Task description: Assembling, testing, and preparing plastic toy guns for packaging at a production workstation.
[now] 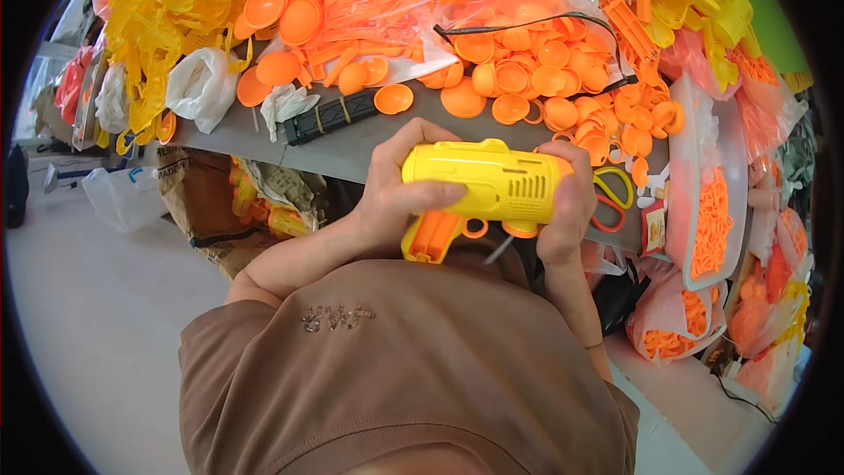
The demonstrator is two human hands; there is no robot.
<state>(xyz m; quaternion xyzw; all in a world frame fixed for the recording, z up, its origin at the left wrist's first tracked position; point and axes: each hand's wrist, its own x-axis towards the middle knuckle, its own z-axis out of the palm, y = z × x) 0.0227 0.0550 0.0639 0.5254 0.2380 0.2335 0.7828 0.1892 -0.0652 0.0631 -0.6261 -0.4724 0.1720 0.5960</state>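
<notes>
I hold a yellow plastic toy gun (489, 179) with an orange grip (431, 237) and orange trigger ring in front of my chest, above the table's near edge. My left hand (396, 185) wraps its rear end, thumb lying along the yellow body. My right hand (567, 202) clasps the front end, fingers curled over the ribbed vent part. Both forearms come up from my brown top.
A grey table (352, 145) carries heaps of orange round caps (527, 70), yellow toy parts (167, 9), a black ribbed piece (330, 114), scissors with yellow and red handles (615, 198) and white trays of orange rings (712, 220). Cardboard boxes (211, 202) and bags stand below.
</notes>
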